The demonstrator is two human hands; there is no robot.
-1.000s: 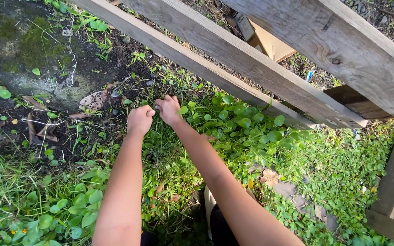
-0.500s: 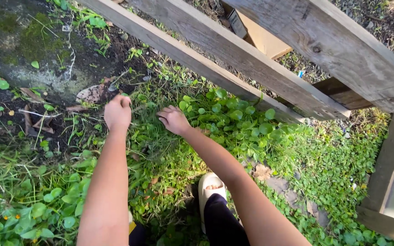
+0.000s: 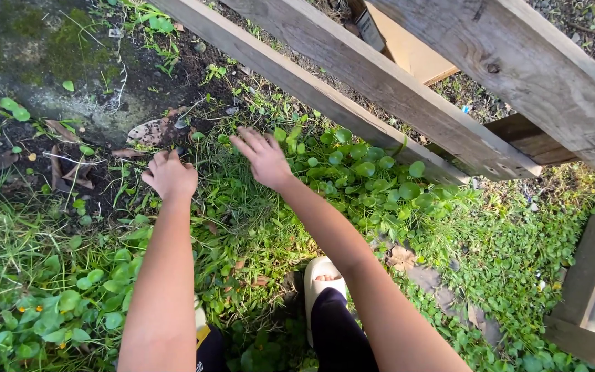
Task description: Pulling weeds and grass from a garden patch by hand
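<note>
weedy ground (image 3: 256,234) of grass and round-leaved plants (image 3: 370,172) runs along the foot of a weathered wooden fence (image 3: 380,79), with bare dark soil (image 3: 105,103) and dry leaves toward the far left. left hand (image 3: 171,176) is down over the grass (image 3: 204,179) at the soil's edge, its fingers (image 3: 154,165) curled in; whether they grip any stems cannot be told. right hand (image 3: 263,157) hovers just beside it, nearer the fence, fingers (image 3: 246,143) spread open and holding nothing, above the grass just left of the round-leaved plants. a pale sandal (image 3: 323,275) stands in the weeds at the near edge.
</note>
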